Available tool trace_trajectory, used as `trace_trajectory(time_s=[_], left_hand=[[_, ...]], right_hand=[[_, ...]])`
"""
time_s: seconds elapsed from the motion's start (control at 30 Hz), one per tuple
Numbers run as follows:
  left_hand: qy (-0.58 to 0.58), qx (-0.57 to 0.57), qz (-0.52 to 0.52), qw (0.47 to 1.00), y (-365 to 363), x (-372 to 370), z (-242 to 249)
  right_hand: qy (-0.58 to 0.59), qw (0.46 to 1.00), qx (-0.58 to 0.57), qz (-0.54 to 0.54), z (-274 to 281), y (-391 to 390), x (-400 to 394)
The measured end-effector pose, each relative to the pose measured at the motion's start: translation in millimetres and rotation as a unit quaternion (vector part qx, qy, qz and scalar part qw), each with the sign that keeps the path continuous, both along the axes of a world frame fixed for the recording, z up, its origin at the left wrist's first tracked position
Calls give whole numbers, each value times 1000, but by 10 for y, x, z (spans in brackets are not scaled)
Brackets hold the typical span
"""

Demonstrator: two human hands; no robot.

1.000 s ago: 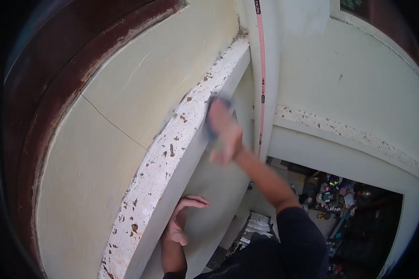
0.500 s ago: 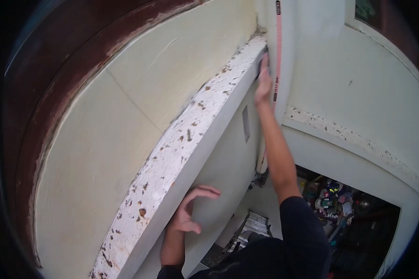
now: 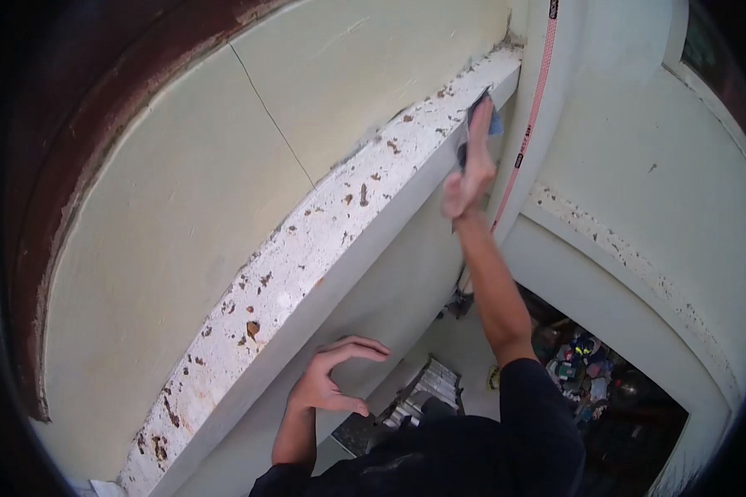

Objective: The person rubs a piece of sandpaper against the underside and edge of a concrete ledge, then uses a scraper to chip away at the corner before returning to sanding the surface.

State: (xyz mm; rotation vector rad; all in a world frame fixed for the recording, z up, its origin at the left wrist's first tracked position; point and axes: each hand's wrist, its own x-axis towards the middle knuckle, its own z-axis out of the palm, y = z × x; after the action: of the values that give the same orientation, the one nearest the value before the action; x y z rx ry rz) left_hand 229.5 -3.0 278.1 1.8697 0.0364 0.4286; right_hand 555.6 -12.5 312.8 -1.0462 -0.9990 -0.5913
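Note:
My right hand (image 3: pixel 476 161) is stretched along the front face of the white ledge (image 3: pixel 315 240), close to its far end. Under its palm and fingers is a dark grey-blue sheet, apparently sandpaper (image 3: pixel 496 124), pressed against the ledge's edge; most of it is hidden by the hand. Lower down, my left hand (image 3: pixel 331 379) holds nothing, its fingers curved and the thumb apart. It is beside the ledge's front face; whether the wrist touches the wall cannot be seen. Brown specks and chips dot the ledge's top.
A pale pipe with red-and-black printing (image 3: pixel 532 116) runs past the ledge's far end. Below are a folded metal ladder (image 3: pixel 431 389) and a dark opening with piled clutter (image 3: pixel 584 364). A second speckled ledge (image 3: pixel 630 240) crosses the right wall. A brown frame (image 3: pixel 124 99) curves at upper left.
My right hand with the sandpaper has moved back from the ledge's far end, and more of the sheet shows. The view has shifted. My left hand stays curved, now a bit farther from the ledge.

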Motion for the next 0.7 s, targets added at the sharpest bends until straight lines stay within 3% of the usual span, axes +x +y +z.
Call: trace_trajectory(time_s=[0.03, 0.1, 0.13, 0.17, 0.2, 0.23, 0.27, 0.33, 0.37, 0.4, 0.43, 0.47, 0.53, 0.57, 0.6, 0.63, 0.7], left_hand=[[-1, 2, 1, 1000, -45, -68, -32], [-149, 148, 224, 952, -152, -217, -172], [-226, 201, 327, 895, -213, -263, -299], [-293, 252, 422, 820, -288, -333, -418], [-283, 255, 426, 821, -349, -431, -433], [-326, 309, 427, 785, -355, -496, -410], [-364, 358, 425, 747, -384, -578, -386], [-384, 423, 422, 704, -384, -896, -343], [-393, 422, 424, 698, -328, -874, -297], [-405, 422, 493, 644, -329, -876, -248], [-409, 420, 557, 588, -343, -891, -222], [-406, 422, 554, 592, -330, -907, -211], [-472, 444, 527, 550, -216, -898, -174], [-477, 453, 516, 549, -204, -887, -154], [-478, 450, 510, 556, -208, -937, -153], [-463, 475, 517, 541, -230, -981, -187], [-464, 488, 518, 527, -177, -799, -200]], right_hand=[[3, 999, 31, -18, -294, 117, -161], [-111, 993, 10, 39, -402, -55, -870], [-106, 993, 7, 46, -456, -61, -823], [-207, 977, -42, -6, -546, -102, -723], [-308, 946, -87, -58, -601, -122, -588], [-209, 974, -69, -52, -479, -109, -366], [-205, 975, -69, -49, -394, 39, -315], [-88, 984, 116, -99, -288, 252, -347], [-99, 995, 14, 4, -374, -20, -675], [-104, 995, 13, 7, -426, -122, -831], [-208, 977, -43, -4, -488, -197, -974], [-306, 947, -97, -17, -520, -230, -1041], [-344, 934, -88, -49, -405, -169, -385], [-127, 982, -70, 120, -352, -191, -126], [99, 955, -44, 276, -355, -233, -6], [101, 958, -46, 265, -370, -208, -198], [-48, 996, 40, 71, -378, -8, -644]])
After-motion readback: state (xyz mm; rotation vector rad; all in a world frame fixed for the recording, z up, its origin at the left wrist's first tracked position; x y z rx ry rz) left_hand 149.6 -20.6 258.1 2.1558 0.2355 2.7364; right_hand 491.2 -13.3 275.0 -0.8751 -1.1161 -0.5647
